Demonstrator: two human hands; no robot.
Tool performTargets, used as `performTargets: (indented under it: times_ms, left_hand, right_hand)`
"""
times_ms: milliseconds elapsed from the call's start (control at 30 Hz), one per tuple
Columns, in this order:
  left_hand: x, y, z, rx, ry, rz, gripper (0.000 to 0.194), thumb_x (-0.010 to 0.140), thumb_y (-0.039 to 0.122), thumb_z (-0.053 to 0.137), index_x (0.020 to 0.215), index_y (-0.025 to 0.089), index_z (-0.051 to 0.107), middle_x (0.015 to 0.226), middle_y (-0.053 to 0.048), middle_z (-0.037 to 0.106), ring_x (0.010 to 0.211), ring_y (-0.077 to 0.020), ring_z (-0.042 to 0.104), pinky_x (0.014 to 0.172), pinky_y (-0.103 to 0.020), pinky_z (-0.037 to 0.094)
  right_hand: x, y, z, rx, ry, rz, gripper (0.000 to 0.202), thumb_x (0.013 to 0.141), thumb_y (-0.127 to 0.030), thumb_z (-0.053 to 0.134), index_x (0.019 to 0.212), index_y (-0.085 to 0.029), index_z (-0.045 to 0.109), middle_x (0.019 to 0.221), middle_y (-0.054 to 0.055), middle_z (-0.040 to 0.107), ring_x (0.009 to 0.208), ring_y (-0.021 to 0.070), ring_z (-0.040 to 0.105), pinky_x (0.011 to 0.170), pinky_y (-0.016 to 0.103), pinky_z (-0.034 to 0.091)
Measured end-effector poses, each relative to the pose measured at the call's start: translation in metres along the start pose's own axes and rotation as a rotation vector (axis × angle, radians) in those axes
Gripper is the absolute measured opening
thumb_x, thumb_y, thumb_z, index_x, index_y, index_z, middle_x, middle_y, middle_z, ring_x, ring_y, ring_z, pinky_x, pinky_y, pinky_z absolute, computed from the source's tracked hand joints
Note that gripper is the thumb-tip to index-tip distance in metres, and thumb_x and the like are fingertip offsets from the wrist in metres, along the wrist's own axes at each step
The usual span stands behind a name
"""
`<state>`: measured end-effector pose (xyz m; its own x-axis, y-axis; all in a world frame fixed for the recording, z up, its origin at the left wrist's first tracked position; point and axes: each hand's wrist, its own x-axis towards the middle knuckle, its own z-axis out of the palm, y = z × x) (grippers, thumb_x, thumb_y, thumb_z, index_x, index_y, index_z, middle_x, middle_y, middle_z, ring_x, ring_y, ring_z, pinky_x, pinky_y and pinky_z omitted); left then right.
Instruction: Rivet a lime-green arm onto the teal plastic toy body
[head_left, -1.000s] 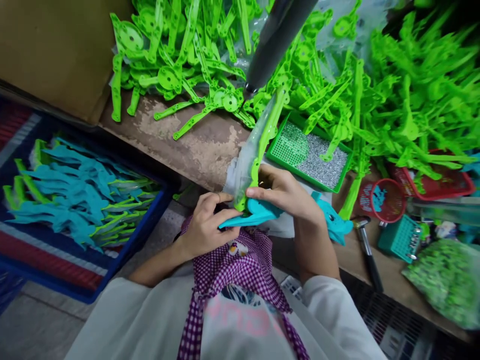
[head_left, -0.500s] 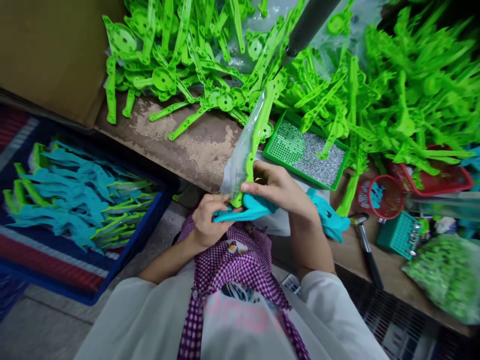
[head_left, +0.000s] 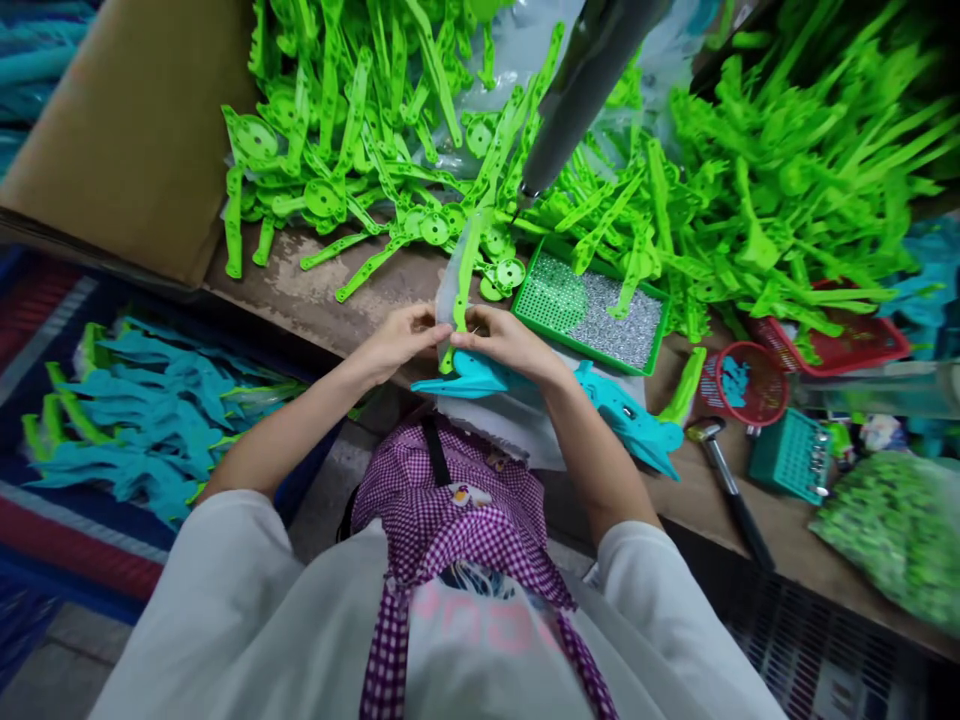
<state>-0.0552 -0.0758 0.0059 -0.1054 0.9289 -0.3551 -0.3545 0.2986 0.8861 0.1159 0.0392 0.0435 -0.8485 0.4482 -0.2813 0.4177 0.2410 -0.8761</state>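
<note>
A long bright green plastic part (head_left: 466, 262) stands up before me, with a clear plastic strip along its left side. At its lower end my left hand (head_left: 405, 342) pinches from the left. Opposite it, the fingers of my right hand (head_left: 504, 343) close on the same end; the fingertips partly hide it. Just below lies a blue animal-shaped plastic piece (head_left: 634, 415), stretching right under my right wrist. A white cloth (head_left: 491, 420) is beneath it. The dark shaft of a power screwdriver (head_left: 566, 110) hangs above, its tip near the green part's upper end.
Loose green parts (head_left: 330, 200) heap along the bench. A green tray (head_left: 592, 345) holds small metal screws. To the right are a red basket (head_left: 776, 405), a hammer (head_left: 739, 500), a teal basket (head_left: 780, 460) and a bag of green pieces (head_left: 885, 530). A blue crate (head_left: 150, 570) stands left.
My left hand has moved up from the blue piece's end to the green part. My right hand has shifted left and away from me with the green part. The screwdriver appears lower.
</note>
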Motion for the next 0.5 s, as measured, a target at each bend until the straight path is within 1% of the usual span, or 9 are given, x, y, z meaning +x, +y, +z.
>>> performTargets:
  times_ms: [67,100,133,167,233,300,367,433,500]
  left_hand:
    - [0.004,-0.002,0.0,-0.049,0.02,-0.042,0.054,0.062,0.049,0.094,0.096,0.015,0.069,0.097,-0.006,0.074,0.082,-0.017,0.071,0.074,-0.029,0.062]
    - [0.003,-0.004,-0.001,-0.071,0.038,-0.064,0.052,0.063,0.047,0.094,0.094,0.015,0.067,0.094,-0.005,0.074,0.079,-0.0157,0.071,0.073,-0.028,0.062]
    - [0.001,-0.007,-0.002,-0.088,0.061,-0.084,0.049,0.065,0.045,0.094,0.091,0.015,0.066,0.091,-0.004,0.073,0.076,-0.0146,0.071,0.073,-0.028,0.062]
    - [-0.001,-0.01,-0.003,-0.101,0.084,-0.1,0.046,0.067,0.043,0.093,0.089,0.015,0.064,0.088,-0.003,0.073,0.074,-0.0138,0.07,0.072,-0.028,0.062]
    - [-0.003,-0.017,-0.004,-0.114,0.121,-0.115,0.042,0.072,0.04,0.091,0.088,0.015,0.061,0.087,-0.003,0.073,0.073,-0.0129,0.071,0.074,-0.028,0.063]
    - [-0.003,-0.022,-0.002,-0.122,0.133,-0.116,0.04,0.076,0.038,0.089,0.089,0.015,0.058,0.088,-0.003,0.073,0.077,-0.0138,0.072,0.077,-0.029,0.063]
    - [-0.001,-0.023,0.0,-0.12,0.108,-0.123,0.04,0.079,0.038,0.087,0.092,0.016,0.056,0.09,-0.004,0.074,0.081,-0.0159,0.074,0.08,-0.03,0.063]
    - [0.004,-0.019,0.002,-0.098,0.064,-0.15,0.04,0.081,0.038,0.085,0.1,0.018,0.056,0.091,-0.004,0.074,0.082,-0.0172,0.075,0.079,-0.03,0.063]
    - [0.008,-0.012,0.003,-0.05,0.027,-0.209,0.04,0.086,0.038,0.081,0.11,0.02,0.056,0.092,-0.004,0.075,0.077,-0.0174,0.076,0.076,-0.029,0.062]
  right_hand:
    - [-0.003,0.0,-0.01,-0.07,-0.027,0.028,0.06,0.088,-0.068,0.061,0.121,-0.018,0.062,0.108,0.011,0.07,0.095,0.0234,0.064,0.082,0.038,0.053]
    - [-0.005,0.0,-0.015,-0.142,-0.055,0.052,0.061,0.088,-0.067,0.062,0.126,-0.019,0.061,0.113,0.013,0.071,0.099,0.0253,0.065,0.086,0.039,0.053]
    - [-0.008,0.001,-0.019,-0.228,-0.099,0.084,0.06,0.088,-0.066,0.063,0.125,-0.019,0.063,0.114,0.014,0.071,0.101,0.0271,0.066,0.088,0.04,0.052]
    - [-0.01,0.002,-0.023,-0.312,-0.152,0.12,0.056,0.087,-0.065,0.064,0.121,-0.02,0.066,0.113,0.014,0.072,0.101,0.0284,0.066,0.088,0.041,0.051]
    - [-0.013,0.006,-0.025,-0.399,-0.247,0.179,0.05,0.086,-0.066,0.064,0.107,-0.02,0.07,0.107,0.013,0.074,0.095,0.0282,0.066,0.084,0.041,0.049]
    - [-0.012,0.013,-0.022,-0.364,-0.28,0.208,0.05,0.085,-0.067,0.064,0.099,-0.02,0.07,0.1,0.011,0.073,0.09,0.0255,0.065,0.079,0.037,0.047]
    - [-0.01,0.019,-0.018,-0.278,-0.254,0.23,0.054,0.079,-0.069,0.068,0.096,-0.018,0.068,0.094,0.008,0.071,0.085,0.0226,0.062,0.074,0.035,0.044]
    - [-0.007,0.023,-0.017,-0.205,-0.234,0.243,0.059,0.072,-0.073,0.071,0.092,-0.018,0.066,0.088,0.006,0.067,0.08,0.0201,0.058,0.071,0.033,0.041]
    - [-0.007,0.024,-0.02,-0.148,-0.221,0.229,0.06,0.07,-0.074,0.071,0.089,-0.018,0.066,0.084,0.004,0.064,0.077,0.0181,0.055,0.07,0.033,0.039]
